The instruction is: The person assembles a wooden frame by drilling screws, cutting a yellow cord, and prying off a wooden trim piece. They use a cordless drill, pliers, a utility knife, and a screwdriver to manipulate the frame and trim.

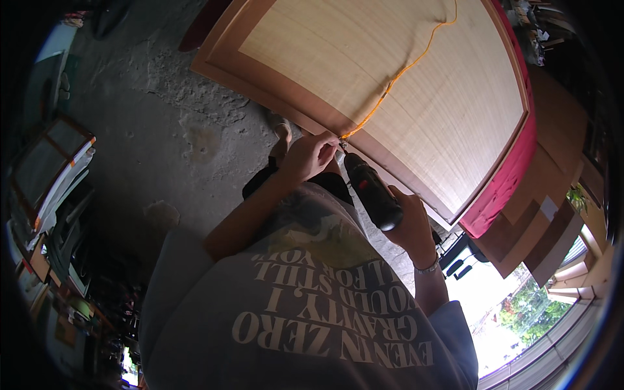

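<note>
The black drill [372,194] points away from the person and a bit to the left, and its long body slants, with the fat back end nearer the person. Its thin front end is at the near edge of the big framed board [312,58], by the end of the orange cord [419,58]. The right grip [411,224] is wrapped around the drill's handle, on the right side of it. The left grip [311,156] is curled just beside the drill's front end; I cannot tell if it pinches anything. The cord runs across the board's pale, flat middle, inside a brown frame. Red cloth [504,198] shows along the board's right side. The floor [156,110] is grey and rough. Brown sheets [546,156] lean at the right, and bright light comes in at the lower right.
</note>
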The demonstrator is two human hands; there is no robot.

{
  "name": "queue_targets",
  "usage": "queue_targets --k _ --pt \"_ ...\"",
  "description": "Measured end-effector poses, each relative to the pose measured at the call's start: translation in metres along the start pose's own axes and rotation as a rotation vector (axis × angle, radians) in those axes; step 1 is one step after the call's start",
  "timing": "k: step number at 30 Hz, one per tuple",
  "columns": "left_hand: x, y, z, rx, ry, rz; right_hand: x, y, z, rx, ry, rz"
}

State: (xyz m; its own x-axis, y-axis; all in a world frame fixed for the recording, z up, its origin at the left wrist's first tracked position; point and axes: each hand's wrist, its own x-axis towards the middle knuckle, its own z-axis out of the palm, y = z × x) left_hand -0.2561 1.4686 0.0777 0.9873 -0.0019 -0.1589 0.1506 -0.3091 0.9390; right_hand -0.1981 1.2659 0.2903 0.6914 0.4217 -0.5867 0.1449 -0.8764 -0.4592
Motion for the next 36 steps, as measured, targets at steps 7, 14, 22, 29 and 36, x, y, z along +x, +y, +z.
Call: queue_targets --k 7,14,22,29,36 --pt "0.036 -0.008 -0.005 0.295 -0.256 0.345 0.000 -0.005 -0.003 -0.038 0.000 0.002" --pt "0.043 -0.012 -0.003 0.241 -0.334 0.334 0.000 -0.010 -0.008 -0.075 0.036 -0.035" --pt "0.042 -0.012 -0.005 0.268 -0.329 0.311 0.004 -0.010 -0.013 -0.038 -0.063 0.014" --pt "0.043 -0.014 -0.009 0.227 -0.326 0.385 0.003 -0.012 -0.014 -0.075 -0.040 -0.006" --pt "0.036 -0.028 0.014 0.403 -0.277 0.377 0.000 -0.013 -0.021 -0.107 -0.083 0.056"
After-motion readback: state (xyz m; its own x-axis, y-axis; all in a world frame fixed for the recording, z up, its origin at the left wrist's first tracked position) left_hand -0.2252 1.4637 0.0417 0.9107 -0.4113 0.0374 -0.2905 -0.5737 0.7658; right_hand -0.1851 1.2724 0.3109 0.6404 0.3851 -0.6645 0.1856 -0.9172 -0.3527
